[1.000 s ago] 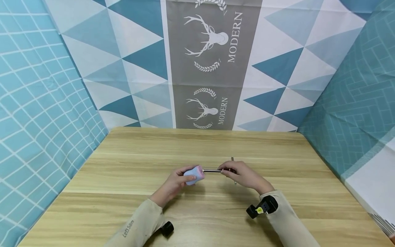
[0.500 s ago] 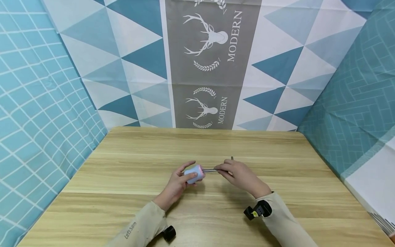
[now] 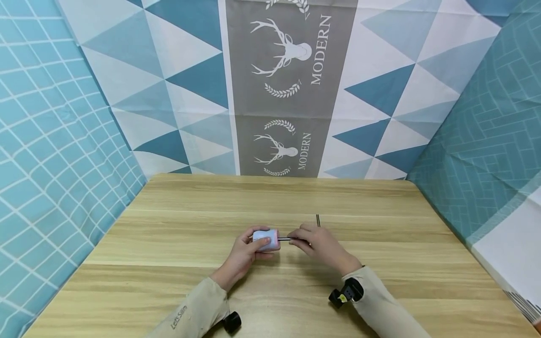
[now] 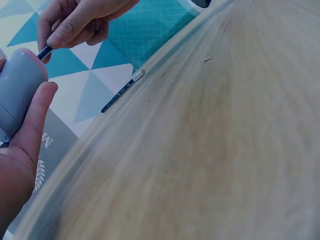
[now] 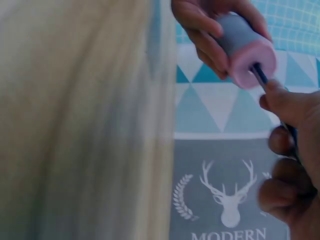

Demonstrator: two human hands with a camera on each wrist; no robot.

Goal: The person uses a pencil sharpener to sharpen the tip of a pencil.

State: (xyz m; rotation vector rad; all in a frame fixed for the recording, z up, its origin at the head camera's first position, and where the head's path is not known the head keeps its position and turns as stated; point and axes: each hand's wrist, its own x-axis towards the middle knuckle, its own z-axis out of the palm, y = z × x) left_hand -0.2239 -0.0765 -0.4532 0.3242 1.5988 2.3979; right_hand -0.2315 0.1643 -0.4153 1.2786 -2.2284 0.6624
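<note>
My left hand [image 3: 243,257] grips a small pale-blue cylinder with a pink end, which looks like a pencil sharpener [image 3: 263,239]. Its pink face, seen in the right wrist view, has a central hole with a dark pencil [image 5: 259,74] in it. Thumb and fingertips of my right hand [image 3: 323,246] pinch this pencil just short of the pink face, and only a short length of shaft shows between. In the left wrist view, the sharpener [image 4: 20,87] lies along the left thumb. The pencil's tip is hidden inside the sharpener.
A second slim dark pencil-like stick [image 4: 122,91] with a pale end lies on the wooden table [image 3: 169,277]; in the head view the right hand covers most of it. Patterned cloth [image 3: 279,94] hangs behind the table's far edge and on both sides.
My right hand has moved left with the pencil, closer to the sharpener, so less shaft shows. The sharpener has turned more level. A left finger, lifted half a second ago, is back against it.
</note>
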